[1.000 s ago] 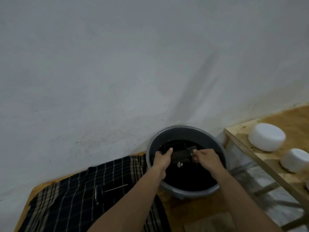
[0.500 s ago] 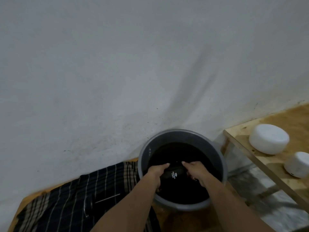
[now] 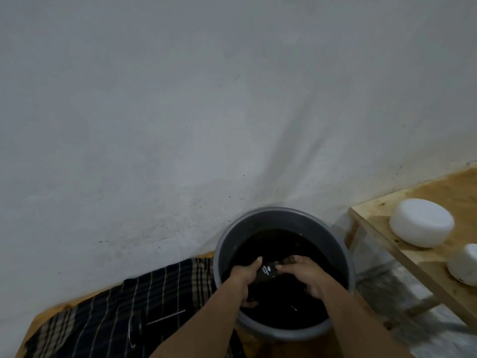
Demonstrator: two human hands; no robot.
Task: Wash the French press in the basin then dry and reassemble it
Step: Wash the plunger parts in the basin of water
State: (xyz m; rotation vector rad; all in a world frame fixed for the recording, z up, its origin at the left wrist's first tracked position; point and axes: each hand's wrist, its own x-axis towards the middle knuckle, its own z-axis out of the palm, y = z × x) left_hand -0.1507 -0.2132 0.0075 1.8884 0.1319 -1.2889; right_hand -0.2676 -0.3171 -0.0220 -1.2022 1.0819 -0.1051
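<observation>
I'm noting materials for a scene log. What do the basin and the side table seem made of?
Basin: probably plastic, grey with a dull sheen and a thin rolled rim. Table: bare unfinished plywood, judging by the pale grain, specks and raw edge.

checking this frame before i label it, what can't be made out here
Head view only:
- French press body: dark against dark water in the basin; shape and cleanliness unclear, small white print unreadable.
- Left hand and right hand: fingertips hidden under water and behind the press.
- Plunger parts on the checked cloth: dark, blurred, hard to identify.
- Lower white container: cut off by the right edge.
</observation>
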